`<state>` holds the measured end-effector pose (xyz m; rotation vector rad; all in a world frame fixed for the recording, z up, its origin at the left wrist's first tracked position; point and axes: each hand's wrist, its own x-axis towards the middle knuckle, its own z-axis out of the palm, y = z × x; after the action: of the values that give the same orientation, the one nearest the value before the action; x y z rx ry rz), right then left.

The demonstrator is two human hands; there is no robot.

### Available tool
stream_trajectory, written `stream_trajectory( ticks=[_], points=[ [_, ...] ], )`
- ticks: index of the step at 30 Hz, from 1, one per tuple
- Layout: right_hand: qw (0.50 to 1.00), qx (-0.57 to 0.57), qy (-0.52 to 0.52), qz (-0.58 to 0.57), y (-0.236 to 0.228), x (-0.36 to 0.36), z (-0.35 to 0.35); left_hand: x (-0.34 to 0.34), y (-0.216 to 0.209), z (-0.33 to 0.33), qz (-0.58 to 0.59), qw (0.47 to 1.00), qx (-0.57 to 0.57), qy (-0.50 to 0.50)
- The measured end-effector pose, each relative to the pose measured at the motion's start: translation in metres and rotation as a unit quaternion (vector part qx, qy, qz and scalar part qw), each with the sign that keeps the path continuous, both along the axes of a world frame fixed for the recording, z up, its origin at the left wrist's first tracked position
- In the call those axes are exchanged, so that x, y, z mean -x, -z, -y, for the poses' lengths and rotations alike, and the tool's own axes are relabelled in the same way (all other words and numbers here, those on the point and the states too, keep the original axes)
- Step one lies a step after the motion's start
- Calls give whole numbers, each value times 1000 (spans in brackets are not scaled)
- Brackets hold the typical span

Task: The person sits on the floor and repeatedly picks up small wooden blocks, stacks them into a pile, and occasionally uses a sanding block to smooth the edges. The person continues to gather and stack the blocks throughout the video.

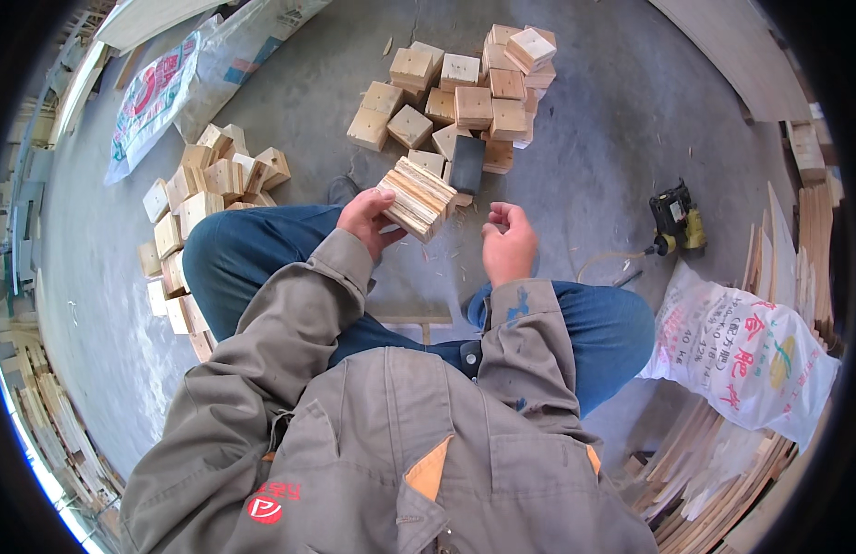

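Note:
My left hand [365, 220] grips a layered plywood block [419, 197] by its left end, above the floor between my knees. The striped edges of its layers face up. To the right of the block, apart from it, is my right hand [509, 245], its fingers curled in; whatever they hold, if anything, is hidden. Just beyond the held block stands a dark grey rectangular piece [466, 164], against a pile of pale wooden blocks [472, 106]. Many of those blocks have a small dark mark on the top face.
Another heap of wooden blocks [200, 205] lies beside my left knee. A black and yellow-green power tool [675, 219] with a hose rests at the right. White printed sacks [743, 355] lie right and far left, and stacked wood strips [723, 471] line the right side.

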<state>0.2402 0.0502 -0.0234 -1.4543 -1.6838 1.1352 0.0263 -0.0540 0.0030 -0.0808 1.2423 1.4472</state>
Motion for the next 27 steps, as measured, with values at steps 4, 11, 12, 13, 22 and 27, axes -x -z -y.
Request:
stream_trajectory(
  ticks=[4, 11, 12, 13, 22, 27],
  points=[
    [999, 39, -16, -6, -2, 1, 1, -1, -9, -2, 71, 997, -9, -26],
    [994, 102, -20, -19, -6, 4, 2, 7, -20, -1, 195, 977, -83, 11],
    [994, 102, -23, -18, -6, 5, 2, 9, -21, 0, 198, 976, -93, 8],
    [994, 103, -26, -17, -6, 5, 3, 11, -22, 2, 200, 974, -103, 4],
    [988, 110, -92, -59, 2, 11, 5, 73, -135, 27, -58, 961, -231, -144],
    [978, 147, -120, -84, -10, 17, 9, 163, -200, 143, -107, 924, -345, -125]
  ],
)
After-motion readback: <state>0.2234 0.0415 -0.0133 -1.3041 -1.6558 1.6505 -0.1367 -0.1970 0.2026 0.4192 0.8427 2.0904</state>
